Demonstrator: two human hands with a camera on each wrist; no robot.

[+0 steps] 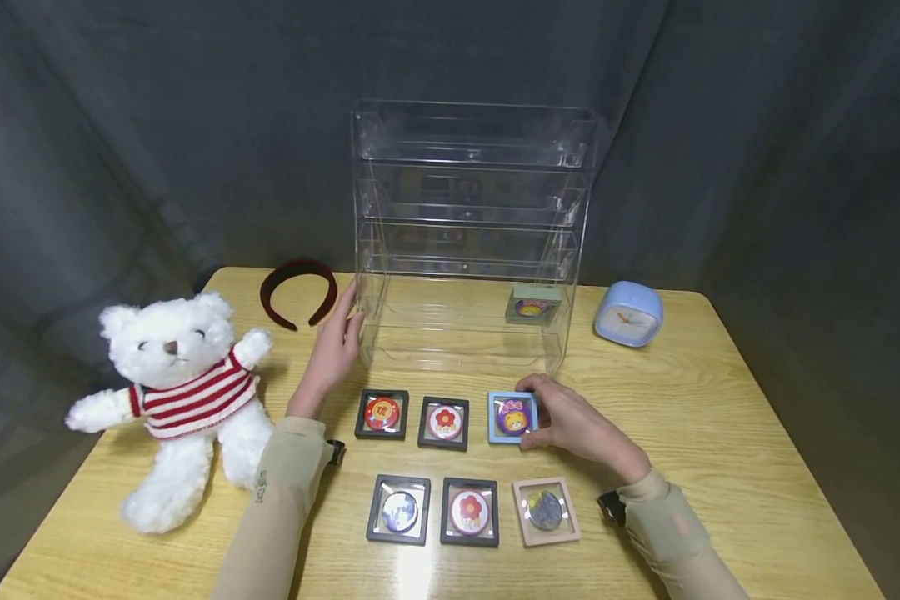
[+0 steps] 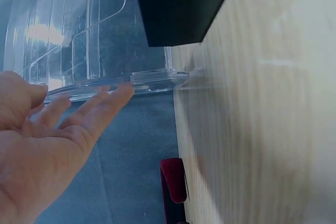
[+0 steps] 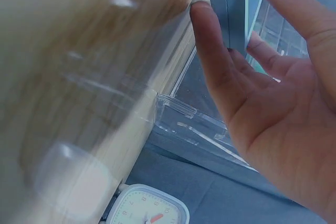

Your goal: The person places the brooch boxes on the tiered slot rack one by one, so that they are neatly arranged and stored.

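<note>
A clear acrylic display rack (image 1: 465, 221) with several tiers stands at the back of the table. My left hand (image 1: 335, 343) rests against its left side; in the left wrist view the fingers (image 2: 107, 109) lie fairly straight along the clear panel. Over the table in front of the rack, my right hand (image 1: 581, 425) grips a blue-framed display case (image 1: 512, 418) by its right part. Inside that case is a purple badge with a bear. The right wrist view shows fingers and thumb around the blue frame (image 3: 229, 11). A green-framed case (image 1: 532, 306) stands in the rack's bottom tier, right side.
Two dark-framed badge cases (image 1: 382, 414) lie left of the blue one. Nearer me are two more dark-framed cases (image 1: 399, 510) and a pink-framed case (image 1: 546, 512). A white teddy bear (image 1: 180, 400) and dark red headband (image 1: 298, 271) are left, a blue alarm clock (image 1: 629, 314) right.
</note>
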